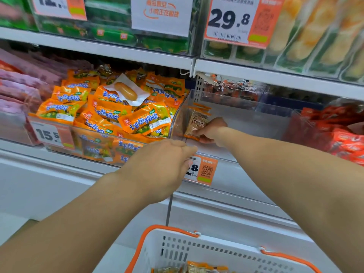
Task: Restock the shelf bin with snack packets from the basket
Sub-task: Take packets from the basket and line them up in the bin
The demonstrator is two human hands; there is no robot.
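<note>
A clear shelf bin sits on the middle shelf and is nearly bare inside. My right hand reaches into its left corner, shut on a brownish snack packet that stands against the bin's left wall with a few others. My left hand hovers at the bin's front lip beside the orange price tag, fingers pinched together; whether it grips the lip I cannot tell. A white basket with orange handles is at the bottom, with more snack packets inside.
Left of the target bin is a bin heaped with orange corn sausage packets. Red packets fill the bin on the right. Above, a shelf holds green and yellow packs behind the 29.8 price card.
</note>
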